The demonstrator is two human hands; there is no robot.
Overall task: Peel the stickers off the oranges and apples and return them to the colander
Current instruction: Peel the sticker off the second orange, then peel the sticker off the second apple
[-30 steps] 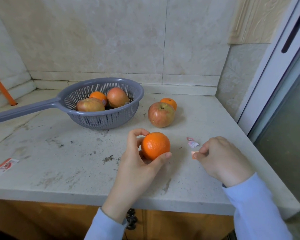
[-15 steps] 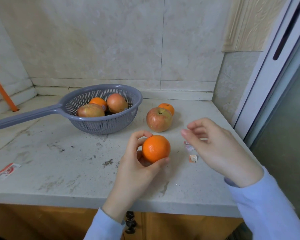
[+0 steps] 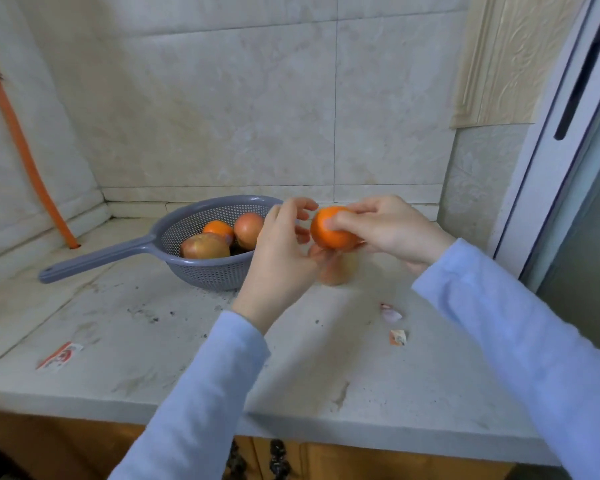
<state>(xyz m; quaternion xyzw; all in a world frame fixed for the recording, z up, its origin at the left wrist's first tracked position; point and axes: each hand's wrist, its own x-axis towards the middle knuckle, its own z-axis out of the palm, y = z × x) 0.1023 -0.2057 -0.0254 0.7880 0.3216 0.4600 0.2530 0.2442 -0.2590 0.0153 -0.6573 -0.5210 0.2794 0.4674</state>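
Orange rind shows between the curled fingers of the right hand (image 3: 388, 230), which grips the held orange (image 3: 333, 230) from its right side, above the desk (image 3: 153, 341). Just left of it, the left hand (image 3: 284, 244) is loosely spread, its fingers curved toward the fruit; whether its lower fingertips touch, I cannot tell. Under both hands a blurred apple (image 3: 336, 273) sits on the desk. Left of the left hand stands the grey colander (image 3: 219, 271) with a second orange (image 3: 219, 228) and two apples (image 3: 248, 230). Nearer than the right hand lie two peeled stickers (image 3: 398, 337).
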